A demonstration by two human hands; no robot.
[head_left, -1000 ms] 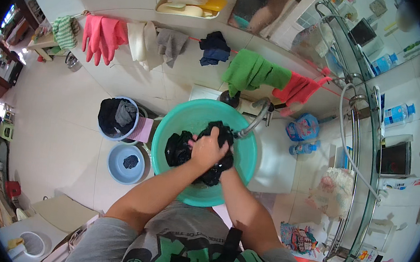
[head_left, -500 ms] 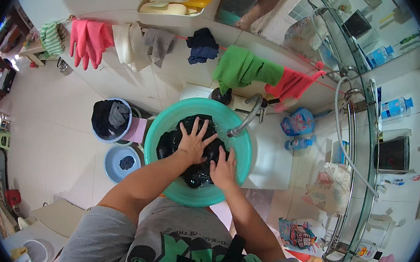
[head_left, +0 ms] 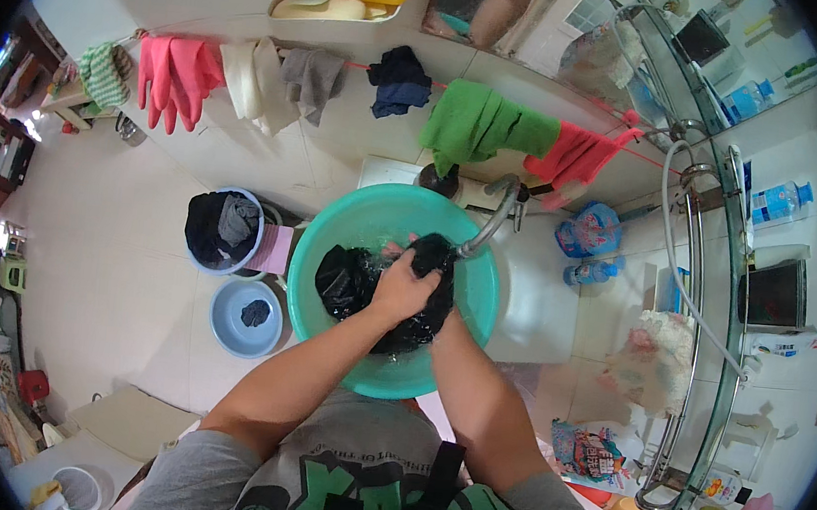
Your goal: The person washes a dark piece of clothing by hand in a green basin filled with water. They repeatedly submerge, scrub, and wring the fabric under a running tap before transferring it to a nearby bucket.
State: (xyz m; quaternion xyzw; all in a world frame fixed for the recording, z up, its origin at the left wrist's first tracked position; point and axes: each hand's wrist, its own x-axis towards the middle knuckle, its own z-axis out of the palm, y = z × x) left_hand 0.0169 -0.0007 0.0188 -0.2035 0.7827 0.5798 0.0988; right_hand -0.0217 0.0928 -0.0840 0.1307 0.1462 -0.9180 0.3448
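A wet black garment (head_left: 433, 257) is bunched up between my hands in a round green basin (head_left: 334, 212) of water. My left hand (head_left: 405, 291) grips the bunched part from above, its fingers closed on the cloth. Most of my right hand (head_left: 448, 323) is covered by the garment, which it holds from beneath; a few pinkish fingertips show at the cloth's far left side. More of the black fabric lies soaked in the water to the left. Close to the bunched cloth, the curved metal faucet (head_left: 497, 226) reaches over the basin's right side.
Left of the basin stand a light blue bucket (head_left: 256, 247) of dark clothes and a small blue basin (head_left: 223, 332) with a dark cloth. Pink gloves (head_left: 173, 79), socks and cloths hang along the wall. A metal rail (head_left: 703, 329) runs along the right.
Both hands were spread on the soaked garment; now they have come together and bunch part of it up near the faucet. The left hand has moved right and closed.
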